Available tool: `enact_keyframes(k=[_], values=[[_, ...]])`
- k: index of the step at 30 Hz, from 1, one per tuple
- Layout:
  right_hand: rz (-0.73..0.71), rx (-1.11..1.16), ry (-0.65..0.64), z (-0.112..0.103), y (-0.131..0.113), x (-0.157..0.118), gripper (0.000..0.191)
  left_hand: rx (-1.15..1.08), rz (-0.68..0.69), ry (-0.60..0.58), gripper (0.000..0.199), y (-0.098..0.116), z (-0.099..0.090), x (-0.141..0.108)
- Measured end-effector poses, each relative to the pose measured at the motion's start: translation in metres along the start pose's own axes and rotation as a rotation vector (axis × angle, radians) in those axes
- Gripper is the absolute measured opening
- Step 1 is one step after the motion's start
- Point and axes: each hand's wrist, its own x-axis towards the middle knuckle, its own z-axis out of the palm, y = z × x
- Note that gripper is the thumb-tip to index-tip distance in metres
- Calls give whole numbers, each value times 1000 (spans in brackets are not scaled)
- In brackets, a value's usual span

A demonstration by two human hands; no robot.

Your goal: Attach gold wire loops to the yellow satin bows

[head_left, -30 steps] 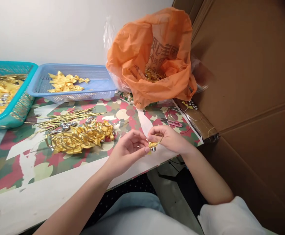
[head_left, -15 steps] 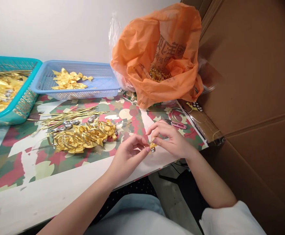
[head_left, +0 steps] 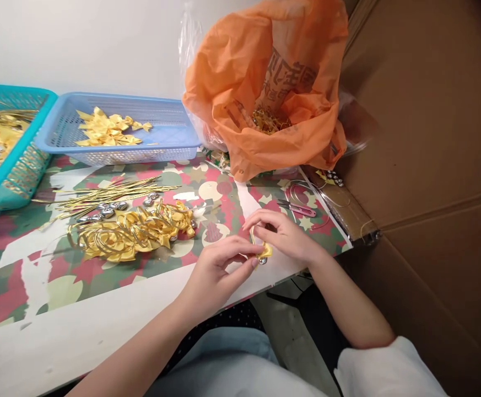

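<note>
Between finger and thumb, my left hand [head_left: 219,273] pinches a small yellow ribbon bow [head_left: 267,251] with a silver bell [head_left: 263,261] on its underside. A thin gold wire [head_left: 252,234] curves up from the bow, and the bent fingers of my right hand [head_left: 284,234] close on it; their tips are partly hidden. To the left lies a pile of yellow bows with curled gold wires [head_left: 126,234]. Behind that pile are straight gold wires [head_left: 112,193] and loose silver bells [head_left: 108,209].
A blue basket [head_left: 174,140] with yellow bows and a teal basket [head_left: 29,149] with more pieces stand at back left. An orange bag [head_left: 232,127] gapes at the back. Pink-handled snippers [head_left: 304,210] lie right of it. A cardboard wall [head_left: 426,138] borders the right side.
The bow and bell have shifted slightly right and down with my left hand. My right fingers have lifted away from the bow, showing more of the wire loop. The view has moved slightly.
</note>
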Motion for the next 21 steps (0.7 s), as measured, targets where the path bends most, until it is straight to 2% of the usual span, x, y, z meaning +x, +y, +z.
enact_keyframes(k=[2, 4, 5, 6, 7, 9, 12, 15, 18, 21], values=[[3, -88, 55, -20, 5, -9, 20, 5, 10, 16, 20, -1, 0, 0], [24, -261, 247, -43, 16, -19, 26, -1, 12, 37, 21, -2, 0, -1], [39, -422, 386, -53, 25, -23, 26, -5, 14, 51, 21, -2, 1, -1], [61, -614, 463, -63, 34, -27, 27, -9, 15, 64, 21, -2, 1, -1], [90, -773, 507, -71, 43, -31, 31, -10, 12, 78, 22, -2, 2, -1], [154, -947, 521, -80, 60, -36, 33, -10, -1, 106, 21, -2, 3, -1], [150, -998, 506, -84, 78, -38, 26, -10, -32, 135, 20, -2, 3, 0], [87, -999, 486, -84, 83, -35, 25, -12, -56, 157, 19, -3, 3, 1], [35, -901, 547, -77, 75, -34, 25, -11, -56, 186, 18, -3, 3, 1], [-62, -756, 595, -57, 49, -40, 22, 18, -26, 220, 16, -4, 4, 1]])
